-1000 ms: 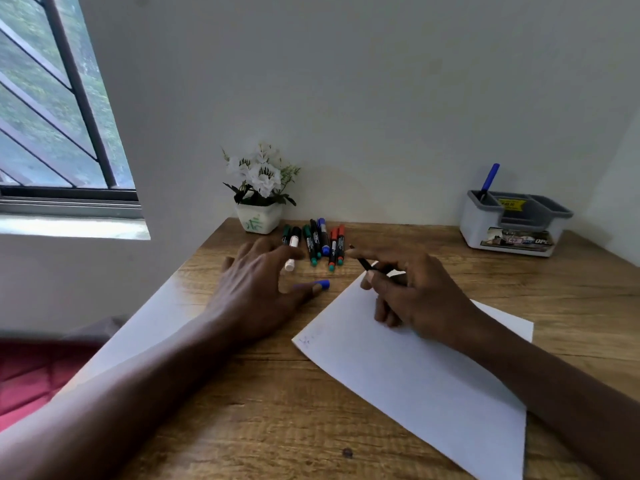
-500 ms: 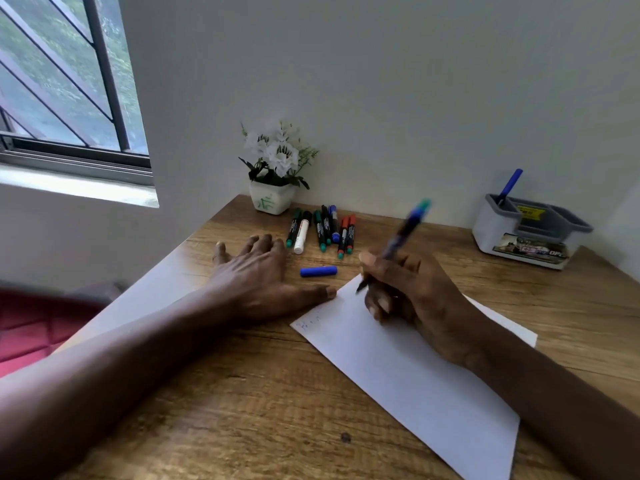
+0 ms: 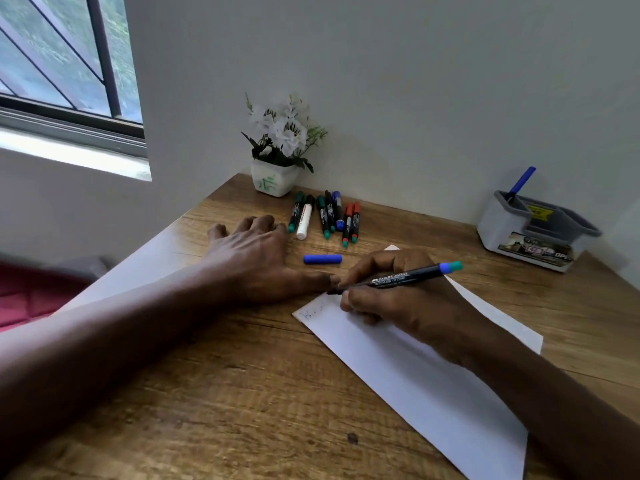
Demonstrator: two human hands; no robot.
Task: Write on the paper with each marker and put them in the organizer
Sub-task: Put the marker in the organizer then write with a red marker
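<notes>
Fingers (image 3: 351, 299) of the right hand (image 3: 412, 306) pinch the marker (image 3: 405, 277) near its tip.

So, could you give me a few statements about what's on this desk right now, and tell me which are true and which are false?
1. The right hand holds a marker with its tip at the paper. True.
2. The left hand grips a marker too. False: it rests flat on the table, holding nothing.
3. A blue cap lies loose on the table. True.
4. The organizer is empty. False: a blue marker stands in it.
5. The loose markers lie on the paper. False: they lie on the bare wood beside the flower pot.
</notes>
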